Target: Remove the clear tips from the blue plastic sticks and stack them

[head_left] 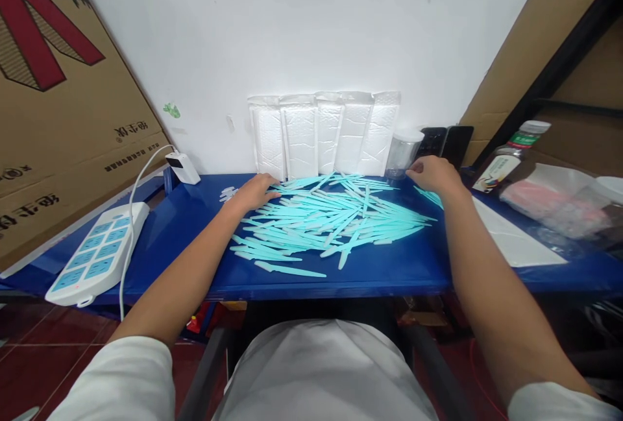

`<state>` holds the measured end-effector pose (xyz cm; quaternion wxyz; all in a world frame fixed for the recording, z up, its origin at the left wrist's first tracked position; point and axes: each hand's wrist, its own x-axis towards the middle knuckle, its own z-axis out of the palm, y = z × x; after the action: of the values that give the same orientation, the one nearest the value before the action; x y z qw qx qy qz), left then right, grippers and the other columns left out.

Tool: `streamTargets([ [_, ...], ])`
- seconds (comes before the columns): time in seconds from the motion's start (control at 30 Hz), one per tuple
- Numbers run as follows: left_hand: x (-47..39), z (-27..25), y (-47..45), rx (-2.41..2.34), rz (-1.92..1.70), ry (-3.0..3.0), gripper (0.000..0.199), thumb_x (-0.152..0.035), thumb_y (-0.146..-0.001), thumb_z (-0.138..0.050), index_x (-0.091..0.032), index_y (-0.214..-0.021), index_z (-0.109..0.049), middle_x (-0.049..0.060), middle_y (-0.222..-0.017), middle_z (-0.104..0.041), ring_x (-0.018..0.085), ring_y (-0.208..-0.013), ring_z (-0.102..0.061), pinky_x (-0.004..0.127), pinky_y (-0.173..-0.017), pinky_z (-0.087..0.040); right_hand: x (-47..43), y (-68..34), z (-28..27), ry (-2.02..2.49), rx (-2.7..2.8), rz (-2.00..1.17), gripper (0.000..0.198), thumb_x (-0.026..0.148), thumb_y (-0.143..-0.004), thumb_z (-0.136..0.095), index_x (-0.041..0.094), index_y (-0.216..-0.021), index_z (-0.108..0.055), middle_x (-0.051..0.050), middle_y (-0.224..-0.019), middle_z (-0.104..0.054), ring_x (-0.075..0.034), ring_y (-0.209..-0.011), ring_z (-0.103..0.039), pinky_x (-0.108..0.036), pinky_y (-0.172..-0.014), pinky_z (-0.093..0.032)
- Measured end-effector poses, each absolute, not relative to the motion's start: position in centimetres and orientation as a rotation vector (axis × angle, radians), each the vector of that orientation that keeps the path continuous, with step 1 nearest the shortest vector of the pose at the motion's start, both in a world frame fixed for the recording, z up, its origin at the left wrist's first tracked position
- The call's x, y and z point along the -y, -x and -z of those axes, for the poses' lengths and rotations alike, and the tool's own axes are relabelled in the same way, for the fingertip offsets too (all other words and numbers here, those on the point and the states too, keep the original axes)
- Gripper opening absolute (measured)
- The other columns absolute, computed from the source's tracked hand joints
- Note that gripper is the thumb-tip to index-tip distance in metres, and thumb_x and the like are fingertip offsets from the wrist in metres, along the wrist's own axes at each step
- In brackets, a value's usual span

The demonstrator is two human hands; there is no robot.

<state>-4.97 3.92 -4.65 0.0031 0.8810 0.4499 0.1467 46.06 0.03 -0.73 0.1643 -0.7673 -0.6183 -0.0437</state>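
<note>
A wide pile of slim teal eyebrow razors [321,216] with pale ends lies loose on the blue table [389,275]. My left hand [257,191] rests at the pile's upper left edge, its fingers stretched out and the thumb apart. Just left of it are several small pale pieces [227,194]. On the far right, my right hand [432,173] has its fingers curled together beside the base of a clear plastic jar [405,148]; what they hold, if anything, is hidden. A smaller group of teal razors [428,196] lies beneath this hand.
White padded mailers [302,139] lean against the wall behind the pile. A power strip [100,252] and a white charger [183,168] with a cable are at left. Right are dark phones [457,143], a bottle [509,158], a white sheet [516,236] and a plastic bag [555,204].
</note>
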Motion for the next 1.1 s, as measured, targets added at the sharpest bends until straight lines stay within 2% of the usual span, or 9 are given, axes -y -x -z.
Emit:
streamTargets([
  [0.17,-4.6,5.2,6.4,-1.485,-0.437,-2.697,0.051,-0.053,-0.098,-0.059,-0.018,-0.135,-0.07,0.017,-0.142,-0.066,0.036,-0.13,-0.061,0.046,-0.111,-0.047,-0.5,-46.4,1.3,2.143,1.8,0.125,0.027,0.037,-0.09,-0.071,0.019,-0.105,-0.083,-0.014,-0.108,-0.081,-0.033,-0.101,-0.075,-0.039,-0.086,-0.059],
  [0.33,-5.1,5.1,6.8,-1.52,-0.382,-2.727,0.045,-0.049,-0.098,-0.059,-0.02,-0.129,-0.073,0.015,-0.129,-0.072,0.033,-0.117,-0.066,0.041,-0.104,-0.049,-0.5,-46.6,1.3,2.116,1.804,0.141,0.026,0.037,-0.09,-0.072,0.018,-0.105,-0.083,-0.014,-0.108,-0.081,-0.032,-0.1,-0.075,-0.038,-0.086,-0.058],
  [0.47,-5.1,5.5,6.5,-1.503,-0.461,-2.753,0.039,-0.044,-0.098,-0.058,-0.019,-0.123,-0.075,0.014,-0.118,-0.07,0.031,-0.112,-0.064,0.042,-0.102,-0.049,-0.4,-46.3,1.1,2.087,1.82,0.107,0.027,0.037,-0.093,-0.069,0.017,-0.107,-0.082,-0.013,-0.109,-0.081,-0.031,-0.1,-0.075,-0.037,-0.085,-0.057],
  [0.63,-5.1,6.1,6.1,-1.431,-0.525,-2.687,0.044,-0.045,-0.101,-0.054,-0.022,-0.134,-0.071,0.014,-0.118,-0.065,0.031,-0.113,-0.061,0.042,-0.104,-0.049,-0.2,-45.6,0.9,2.059,1.85,0.039,0.027,0.035,-0.095,-0.068,0.016,-0.107,-0.082,-0.013,-0.11,-0.081,-0.029,-0.099,-0.075,-0.034,-0.083,-0.057],
  [0.87,-4.9,6.1,5.5,-1.426,-0.509,-2.732,0.033,-0.044,-0.103,-0.053,-0.023,-0.122,-0.07,0.012,-0.117,-0.063,0.03,-0.112,-0.06,0.042,-0.102,-0.049,-0.5,-45.1,1.2,1.931,1.877,-0.016,0.023,0.033,-0.094,-0.07,0.016,-0.104,-0.082,-0.012,-0.104,-0.082,-0.026,-0.094,-0.075,-0.031,-0.083,-0.057],
  [1.1,-5.0,6.5,4.4,-1.459,-0.518,-2.781,0.032,-0.037,-0.107,-0.045,-0.017,-0.119,-0.067,0.016,-0.116,-0.063,0.032,-0.112,-0.06,0.043,-0.103,-0.048,-0.7,-45.1,1.5,1.876,1.88,-0.07,0.02,0.031,-0.094,-0.072,0.015,-0.099,-0.082,-0.011,-0.099,-0.081,-0.025,-0.093,-0.075,-0.031,-0.085,-0.058],
])
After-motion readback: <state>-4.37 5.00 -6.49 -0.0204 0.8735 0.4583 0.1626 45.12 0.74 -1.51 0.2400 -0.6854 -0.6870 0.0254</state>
